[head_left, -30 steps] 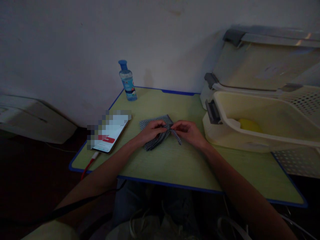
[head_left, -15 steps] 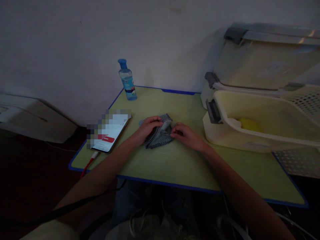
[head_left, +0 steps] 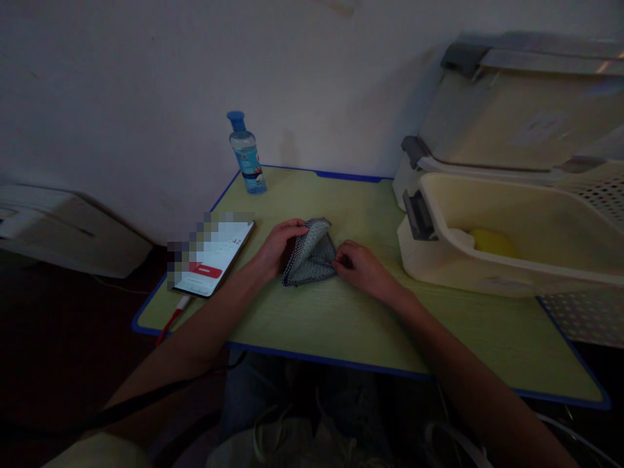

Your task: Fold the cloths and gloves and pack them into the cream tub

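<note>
A small grey patterned cloth (head_left: 314, 257) with a dark checked edge is held over the middle of the table, its top side lifted so a paler inner face shows. My left hand (head_left: 283, 246) pinches its upper left edge between thumb and fingers. At the cloth's right corner, my right hand (head_left: 355, 263) has its fingers curled closed on the edge. Some of the cloth behind my left fingers is hidden.
A blue-capped bottle (head_left: 248, 159) stands at the table's back left. A lit phone (head_left: 209, 260) with a red cable (head_left: 168, 327) lies at the left. To the right, an open cream bin (head_left: 468, 276) holds something yellow (head_left: 492, 242). The table (head_left: 312, 331) has a blue rim.
My left hand has raised and pulled the cloth's upper left edge, spreading it so more of the pale inner face shows. My right hand stays at the right corner.
</note>
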Tool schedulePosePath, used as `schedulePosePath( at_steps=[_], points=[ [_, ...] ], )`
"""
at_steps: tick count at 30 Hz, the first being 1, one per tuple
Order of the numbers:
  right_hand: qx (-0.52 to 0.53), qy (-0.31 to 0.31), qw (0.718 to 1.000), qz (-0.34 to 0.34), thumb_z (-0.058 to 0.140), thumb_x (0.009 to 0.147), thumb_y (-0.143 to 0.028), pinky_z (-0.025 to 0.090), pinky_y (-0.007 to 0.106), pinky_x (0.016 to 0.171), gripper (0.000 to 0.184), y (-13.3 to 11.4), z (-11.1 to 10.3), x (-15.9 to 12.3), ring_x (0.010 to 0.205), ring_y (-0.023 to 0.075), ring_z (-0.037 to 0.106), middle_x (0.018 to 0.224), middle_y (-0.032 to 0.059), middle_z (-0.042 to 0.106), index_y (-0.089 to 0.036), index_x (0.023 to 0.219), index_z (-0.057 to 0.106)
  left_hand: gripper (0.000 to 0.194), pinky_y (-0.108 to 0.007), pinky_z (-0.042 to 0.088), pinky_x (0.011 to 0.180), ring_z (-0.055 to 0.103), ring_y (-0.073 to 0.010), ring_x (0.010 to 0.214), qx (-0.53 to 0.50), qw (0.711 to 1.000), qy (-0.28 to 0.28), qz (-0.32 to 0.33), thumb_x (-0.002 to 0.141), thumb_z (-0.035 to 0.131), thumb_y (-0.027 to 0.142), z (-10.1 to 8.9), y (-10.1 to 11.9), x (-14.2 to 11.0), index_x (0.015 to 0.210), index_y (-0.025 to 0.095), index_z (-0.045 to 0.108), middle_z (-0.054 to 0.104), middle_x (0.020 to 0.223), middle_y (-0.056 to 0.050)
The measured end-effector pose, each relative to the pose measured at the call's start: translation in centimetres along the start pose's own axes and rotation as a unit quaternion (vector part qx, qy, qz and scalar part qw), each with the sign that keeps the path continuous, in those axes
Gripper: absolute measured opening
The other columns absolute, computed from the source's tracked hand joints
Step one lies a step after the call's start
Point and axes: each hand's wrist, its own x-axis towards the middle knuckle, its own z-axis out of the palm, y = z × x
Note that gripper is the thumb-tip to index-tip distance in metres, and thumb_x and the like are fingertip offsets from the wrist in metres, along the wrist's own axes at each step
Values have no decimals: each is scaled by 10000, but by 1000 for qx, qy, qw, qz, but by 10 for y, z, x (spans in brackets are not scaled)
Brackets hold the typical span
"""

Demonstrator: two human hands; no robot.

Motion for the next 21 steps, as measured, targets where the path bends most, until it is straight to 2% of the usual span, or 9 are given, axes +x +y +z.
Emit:
schedulePosePath(
  at_steps=[5, 9, 12, 14, 17, 19, 21],
  points=[
    [12, 22, 1000, -1, 567, 725, -103, 325, 245, 570, 160, 3, 3, 0, 603, 116, 445, 653, -17, 463, -183, 650, 450, 110, -209, 319, 502, 417, -78, 510, 160, 984, -57, 54, 609, 576, 233, 1, -9, 0, 647, 174, 492, 457, 571, 59],
    [15, 25, 1000, 8, 579, 706, -90, 321, 242, 575, 177, 3, 2, 1, 608, 113, 444, 652, -22, 454, -179, 631, 446, 132, -212, 280, 480, 358, -75, 484, 304, 937, -139, 101, 691, 541, 291, 4, -11, -4, 659, 168, 505, 397, 543, 67],
    [17, 15, 1000, 21, 576, 698, -73, 307, 236, 558, 202, 3, -2, 1, 577, 100, 424, 623, -31, 430, -172, 586, 441, 227, -221, 312, 524, 401, -87, 539, 382, 893, -183, 151, 802, 434, 312, 5, -11, -5, 658, 159, 518, 442, 590, 42],
    [26, -5, 1000, 17, 569, 705, -74, 305, 232, 551, 195, 4, -6, 2, 564, 94, 424, 607, -36, 430, -165, 570, 461, 226, -228, 345, 575, 452, -98, 601, 430, 862, -190, 188, 828, 413, 270, 5, -12, -5, 682, 152, 539, 505, 653, 22],
    [49, -36, 998, 11, 557, 718, -88, 317, 228, 548, 149, 7, -11, 1, 562, 93, 442, 601, -36, 455, -158, 593, 516, 109, -237, 383, 626, 506, -114, 670, 501, 817, -181, 223, 803, 477, 186, 5, -17, -5, 767, 150, 574, 556, 723, 5],
    [57, -37, 998, 18, 551, 704, -76, 325, 225, 546, 129, 8, -13, 0, 561, 94, 448, 601, -38, 466, -160, 611, 522, 88, -250, 414, 648, 529, -129, 703, 550, 783, -167, 237, 804, 503, 185, 5, -21, -7, 832, 150, 579, 564, 769, -9],
    [70, -22, 997, 33, 546, 676, -52, 336, 223, 542, 130, 9, -12, 0, 559, 96, 454, 602, -43, 474, -168, 643, 500, 156, -286, 449, 692, 549, -160, 783, 606, 738, -145, 258, 831, 492, 227, 6, -24, -9, 942, 151, 571, 569, 880, -41]
  ],
)
